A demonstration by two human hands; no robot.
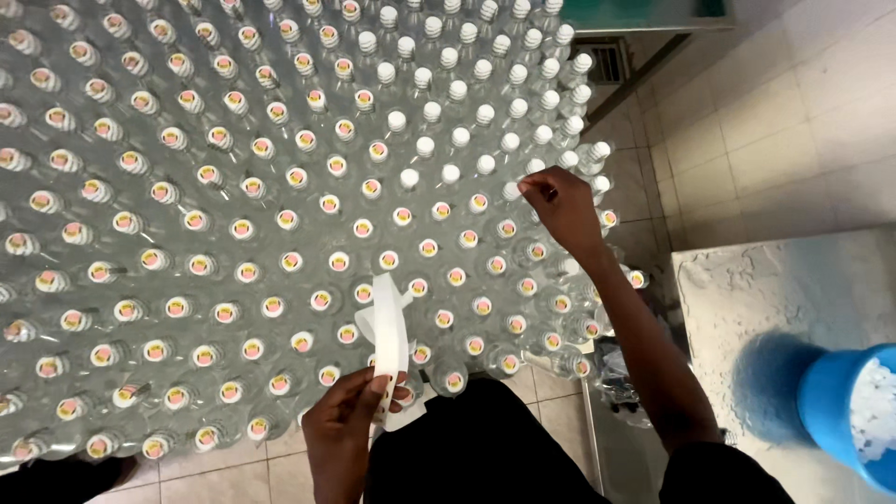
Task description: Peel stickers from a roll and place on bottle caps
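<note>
Gripping a white sticker sheet (390, 341), left hand (343, 415); right hand (563, 213) pinches a bottle cap (534, 168).

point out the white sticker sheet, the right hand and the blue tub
white paper sticker sheet (390, 329), head view: middle of the strip
right hand (563, 210), head view: back of the hand
blue round plastic tub (831, 403), head view: outer wall

Beyond your right grip (560, 210) and left grip (341, 420), the surface itself is hidden under clear plastic bottles (280, 187) standing upright, packed cap to cap; most caps near your grips bear round stickers; those past your right grip are plain white; below your grips you see tiled floor (233, 467).
</note>
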